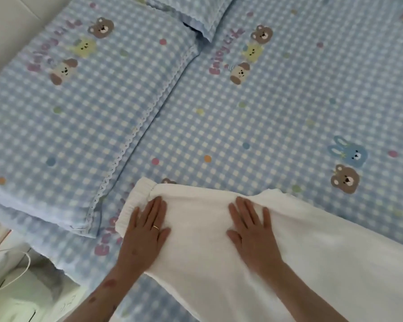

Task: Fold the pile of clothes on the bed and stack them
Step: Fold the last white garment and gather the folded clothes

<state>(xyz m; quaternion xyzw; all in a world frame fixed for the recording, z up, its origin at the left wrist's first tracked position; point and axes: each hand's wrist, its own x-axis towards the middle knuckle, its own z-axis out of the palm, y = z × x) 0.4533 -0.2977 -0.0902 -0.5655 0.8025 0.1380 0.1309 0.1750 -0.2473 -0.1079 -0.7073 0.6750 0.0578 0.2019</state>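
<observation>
A white pair of trousers [323, 247] lies spread on the blue checked bed sheet [265, 117], with its elastic waistband [133, 205] at the left and the legs running off the lower right. My left hand [147, 231] lies flat on the cloth just right of the waistband, fingers straight, a ring on one finger. My right hand [251, 231] presses flat on the cloth further right, fingers straight and spread. Both palms rest on top of the garment and hold nothing.
A pillow [68, 108] in the same blue checked print lies at the left, a second pillow [196, 12] at the top. At the lower left, past the bed's edge, stands a pale bedside unit [21, 296] with a white cable [19, 275].
</observation>
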